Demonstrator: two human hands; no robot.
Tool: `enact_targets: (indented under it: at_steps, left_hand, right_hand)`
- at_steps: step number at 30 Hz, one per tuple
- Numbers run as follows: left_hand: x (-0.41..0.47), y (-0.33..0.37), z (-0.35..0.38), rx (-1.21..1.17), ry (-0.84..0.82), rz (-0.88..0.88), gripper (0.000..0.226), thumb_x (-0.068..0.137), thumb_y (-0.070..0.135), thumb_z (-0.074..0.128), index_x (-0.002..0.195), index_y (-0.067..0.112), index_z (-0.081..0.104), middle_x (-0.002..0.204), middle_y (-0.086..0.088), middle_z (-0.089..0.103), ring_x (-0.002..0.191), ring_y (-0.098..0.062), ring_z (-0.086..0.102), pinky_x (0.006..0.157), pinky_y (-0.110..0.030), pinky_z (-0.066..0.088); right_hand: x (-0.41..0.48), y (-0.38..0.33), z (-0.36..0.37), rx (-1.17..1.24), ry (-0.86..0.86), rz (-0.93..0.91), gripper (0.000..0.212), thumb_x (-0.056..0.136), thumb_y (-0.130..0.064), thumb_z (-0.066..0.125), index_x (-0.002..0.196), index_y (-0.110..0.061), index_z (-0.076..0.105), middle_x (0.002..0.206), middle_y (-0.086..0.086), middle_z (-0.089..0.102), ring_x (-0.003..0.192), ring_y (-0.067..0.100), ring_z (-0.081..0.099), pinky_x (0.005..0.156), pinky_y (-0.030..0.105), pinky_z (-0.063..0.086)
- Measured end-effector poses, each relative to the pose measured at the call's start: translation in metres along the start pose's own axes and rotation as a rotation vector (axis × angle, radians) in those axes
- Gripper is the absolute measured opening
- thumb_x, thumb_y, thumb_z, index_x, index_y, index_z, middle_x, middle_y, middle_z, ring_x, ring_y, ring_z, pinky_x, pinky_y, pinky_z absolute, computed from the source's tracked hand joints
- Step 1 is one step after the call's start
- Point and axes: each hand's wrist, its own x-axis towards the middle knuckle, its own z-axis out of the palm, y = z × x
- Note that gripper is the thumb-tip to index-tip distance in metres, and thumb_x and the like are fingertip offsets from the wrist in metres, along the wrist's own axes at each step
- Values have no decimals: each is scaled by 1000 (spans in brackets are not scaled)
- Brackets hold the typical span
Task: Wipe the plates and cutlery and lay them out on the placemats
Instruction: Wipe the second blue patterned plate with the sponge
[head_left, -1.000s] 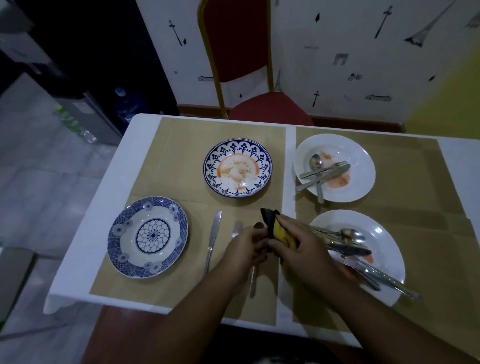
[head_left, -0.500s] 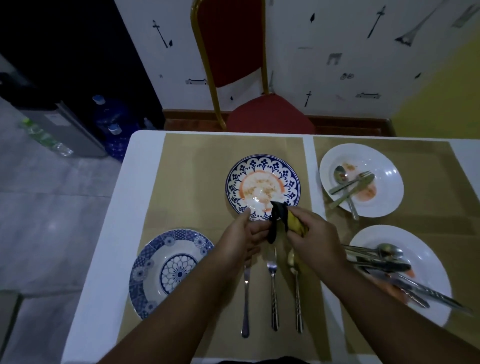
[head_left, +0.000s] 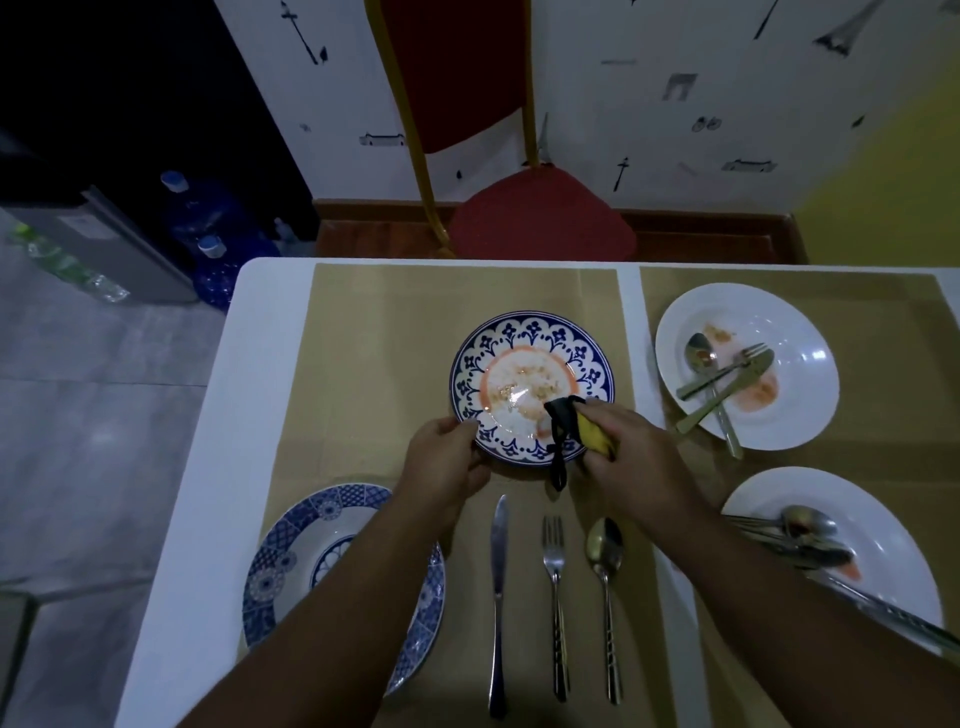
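Your left hand (head_left: 445, 460) now grips the blue plate (head_left: 519, 353) by its rim; your right hand (head_left: 631, 460), clutching the cloth (head_left: 565, 420), reaches the orange-smeared centre.

The one view comes from a head-worn camera at the near side of the surface (head_left: 228, 467), close above it, facing forward and steeply down. The soiled blue-patterned plate (head_left: 530, 332) lies near mid-frame. Beyond that plate, a red chair (head_left: 540, 223) and the wall (head_left: 675, 130) fill the top.

Glossy glazed plate (head_left: 530, 384), shiny metal fork (head_left: 556, 597), matt placemat (head_left: 374, 332).
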Motion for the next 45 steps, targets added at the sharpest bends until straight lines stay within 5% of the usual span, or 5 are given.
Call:
enact_targets:
  at_steps: [14,28,34,39,45]
  left_hand:
    - [-25,-6,23,58,142,127,27,96,3,49,120,10,58,108,-10,70,90,-24,71,55,-28,60]
    - [-145,-83,42,-115,92,264,28,103,10,45,117,27,63,107,-5,77,97,-27,75,78,-57,61]
    - [-168,-86,36,44,-64,340,26,106,13,43,116,25,64,94,3,78,84,-19,76,64,-42,63]
    - [-164,-76,14,37,-136,372,28,108,21,42,127,26,62,111,-4,76,98,-26,74,77,-59,61]
    - [-162,-83,-3,42,-175,376,29,108,24,40,125,26,64,114,-6,75,101,-28,73,78,-59,61]
  right_hand:
    - [-3,-12,-25,-14,36,-82,57,81,-8,69,132,-29,57,110,-9,46,93,-15,39,78,-6,28]
    - [-49,-6,-61,-293,68,-364,52,66,0,75,116,-11,68,104,8,68,98,33,55,79,38,47]
    - [-64,-34,-48,-249,93,-396,51,68,-1,70,118,-12,68,109,6,68,104,29,56,89,34,45]
    - [-106,-56,-45,-194,-61,-484,43,84,-28,58,124,-16,64,127,-4,61,121,8,45,105,9,19]
    - [-136,-54,-30,-207,-139,-614,30,87,-22,66,116,-17,67,118,-6,64,114,9,51,102,18,32]
